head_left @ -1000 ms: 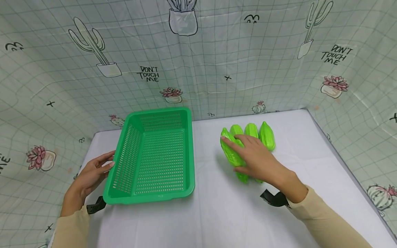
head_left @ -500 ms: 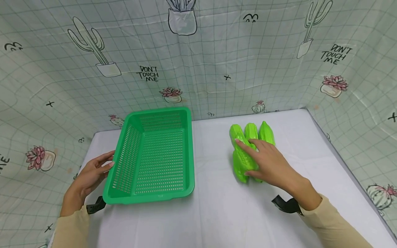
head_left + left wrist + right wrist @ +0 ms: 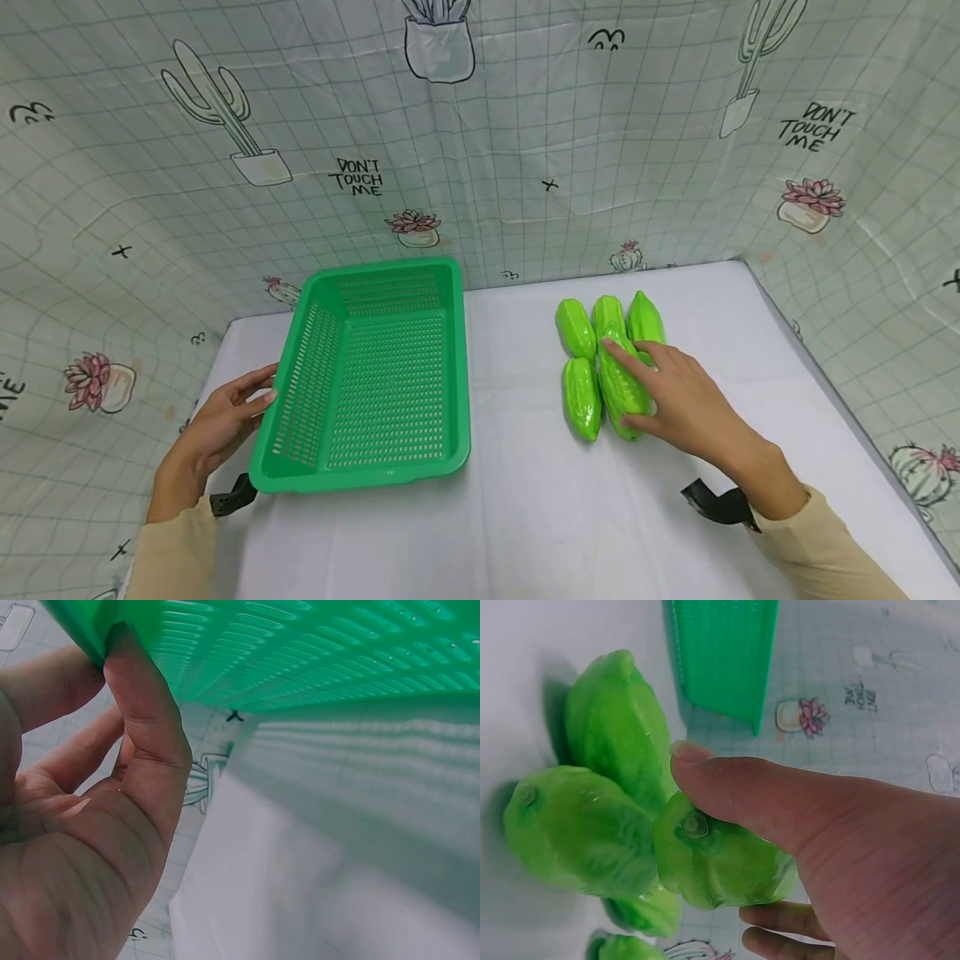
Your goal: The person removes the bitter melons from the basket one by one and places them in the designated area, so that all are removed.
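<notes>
My left hand (image 3: 221, 421) pinches the left rim of a green plastic basket (image 3: 465, 400), thumb and fingertips at its edge in the left wrist view. The basket has slotted walls and a mesh floor with nothing on it. My right hand (image 3: 686, 404) holds a bright green, ribbed gourd (image 3: 621, 379) between thumb and fingers, over the other gourds. Around it lie similar gourds: one at back left (image 3: 575, 327), one at back middle (image 3: 607, 310), one at back right (image 3: 645, 317) and one at front left (image 3: 582, 398). The held gourd hides part of what lies beneath.
A white cloth covers the table (image 3: 517, 517). Behind and at both sides hangs a grid-patterned curtain (image 3: 495, 150) printed with cacti and words. Black bands (image 3: 720, 502) sit at both wrists. The basket takes up the left half of the table.
My right hand has moved right and slightly toward me with the held gourd, uncovering the left gourds. My left hand and the basket have stayed in place.
</notes>
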`<action>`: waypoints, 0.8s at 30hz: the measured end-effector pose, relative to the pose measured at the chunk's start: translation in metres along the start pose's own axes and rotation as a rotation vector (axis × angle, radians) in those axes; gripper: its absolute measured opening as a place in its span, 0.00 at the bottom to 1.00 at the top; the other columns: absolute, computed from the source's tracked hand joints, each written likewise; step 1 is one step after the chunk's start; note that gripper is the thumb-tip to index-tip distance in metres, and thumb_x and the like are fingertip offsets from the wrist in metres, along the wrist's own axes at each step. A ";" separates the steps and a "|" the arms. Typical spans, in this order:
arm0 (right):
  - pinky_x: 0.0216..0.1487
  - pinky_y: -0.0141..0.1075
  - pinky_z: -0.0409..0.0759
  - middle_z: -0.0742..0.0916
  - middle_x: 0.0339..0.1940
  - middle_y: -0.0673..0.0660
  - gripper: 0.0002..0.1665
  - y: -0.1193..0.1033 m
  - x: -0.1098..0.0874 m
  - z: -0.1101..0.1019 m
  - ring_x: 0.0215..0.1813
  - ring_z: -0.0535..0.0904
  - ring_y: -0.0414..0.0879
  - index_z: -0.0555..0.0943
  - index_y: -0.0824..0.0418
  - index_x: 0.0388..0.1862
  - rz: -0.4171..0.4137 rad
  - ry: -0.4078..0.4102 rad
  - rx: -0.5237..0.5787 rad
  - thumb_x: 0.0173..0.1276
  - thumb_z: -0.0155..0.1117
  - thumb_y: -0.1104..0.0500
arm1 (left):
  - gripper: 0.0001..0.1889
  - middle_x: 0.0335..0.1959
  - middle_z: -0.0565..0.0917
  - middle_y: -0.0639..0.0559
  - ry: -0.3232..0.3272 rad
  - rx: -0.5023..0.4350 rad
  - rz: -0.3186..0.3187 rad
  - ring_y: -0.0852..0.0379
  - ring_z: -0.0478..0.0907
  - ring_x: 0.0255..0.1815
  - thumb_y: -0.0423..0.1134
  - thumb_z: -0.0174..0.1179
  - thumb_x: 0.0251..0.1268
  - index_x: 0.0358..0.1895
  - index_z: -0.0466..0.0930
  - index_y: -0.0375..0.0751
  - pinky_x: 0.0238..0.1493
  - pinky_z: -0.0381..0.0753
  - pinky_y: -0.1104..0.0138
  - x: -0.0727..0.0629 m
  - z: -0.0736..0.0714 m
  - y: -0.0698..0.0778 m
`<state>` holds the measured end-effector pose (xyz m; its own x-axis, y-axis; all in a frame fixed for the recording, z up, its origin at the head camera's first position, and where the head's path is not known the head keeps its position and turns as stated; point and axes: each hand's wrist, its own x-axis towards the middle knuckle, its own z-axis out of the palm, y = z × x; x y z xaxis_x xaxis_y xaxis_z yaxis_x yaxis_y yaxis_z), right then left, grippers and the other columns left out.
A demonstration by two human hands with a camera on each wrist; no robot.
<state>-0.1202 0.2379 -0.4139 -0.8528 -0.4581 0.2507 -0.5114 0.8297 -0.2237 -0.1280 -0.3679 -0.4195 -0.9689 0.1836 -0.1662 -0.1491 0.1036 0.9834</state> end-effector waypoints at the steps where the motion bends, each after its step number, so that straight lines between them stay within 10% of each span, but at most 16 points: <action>1: 0.64 0.68 0.72 0.79 0.63 0.74 0.63 0.001 -0.002 0.000 0.64 0.76 0.73 0.69 0.55 0.82 0.005 0.000 0.001 0.47 0.92 0.54 | 0.19 0.55 0.79 0.64 -0.001 0.001 0.000 0.65 0.85 0.45 0.31 0.54 0.84 0.67 0.76 0.60 0.47 0.84 0.72 0.000 0.000 0.000; 24: 0.57 0.69 0.75 0.79 0.60 0.76 0.63 0.041 -0.032 0.013 0.57 0.78 0.74 0.68 0.58 0.81 0.079 0.005 -0.049 0.47 0.91 0.55 | 0.20 0.55 0.79 0.64 -0.001 -0.016 0.005 0.65 0.85 0.45 0.30 0.54 0.84 0.64 0.78 0.64 0.49 0.84 0.73 -0.001 0.000 -0.001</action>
<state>-0.1152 0.2823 -0.4429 -0.8898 -0.3888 0.2390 -0.4365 0.8779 -0.1970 -0.1266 -0.3683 -0.4199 -0.9696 0.1846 -0.1609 -0.1470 0.0867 0.9853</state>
